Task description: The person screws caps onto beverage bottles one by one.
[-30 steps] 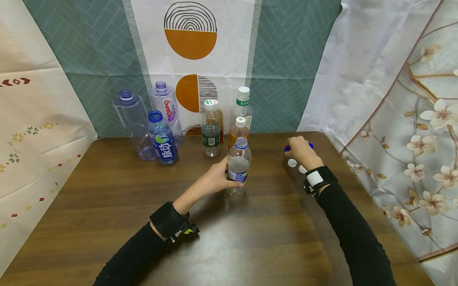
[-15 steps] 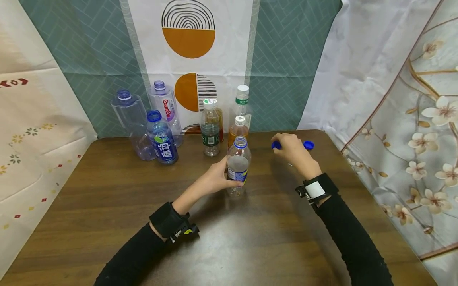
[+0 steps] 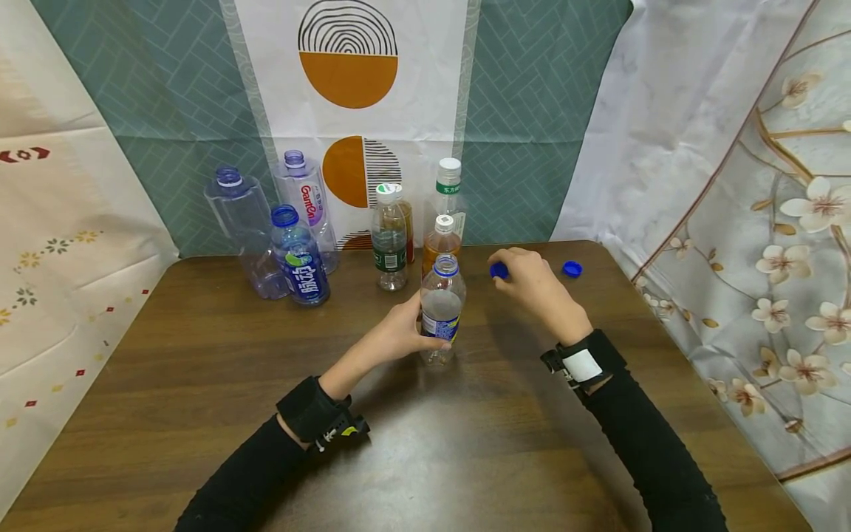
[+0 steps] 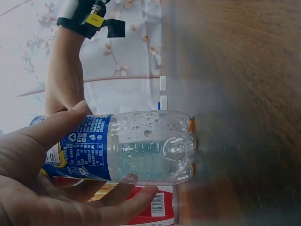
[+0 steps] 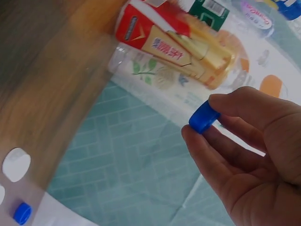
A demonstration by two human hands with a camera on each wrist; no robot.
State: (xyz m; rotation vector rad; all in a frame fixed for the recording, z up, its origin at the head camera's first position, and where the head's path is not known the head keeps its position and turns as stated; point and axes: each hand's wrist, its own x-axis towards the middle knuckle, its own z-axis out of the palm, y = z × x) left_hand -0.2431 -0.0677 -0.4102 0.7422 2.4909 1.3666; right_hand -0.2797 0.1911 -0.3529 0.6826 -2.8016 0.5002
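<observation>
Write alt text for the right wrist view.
The right hand's grip pinches a blue cap. A red-labelled bottle shows at top; at lower left, two white caps, one cut off, and another blue cap lie on the table.

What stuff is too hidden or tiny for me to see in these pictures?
White cap: in the head view, hidden behind the right hand.
Second white cap: cut off by the right wrist view's left edge.
Back amber bottle: in the head view, mostly behind the green-label bottle.
Tiny print on the held bottle: in the left wrist view, too small to read.
</observation>
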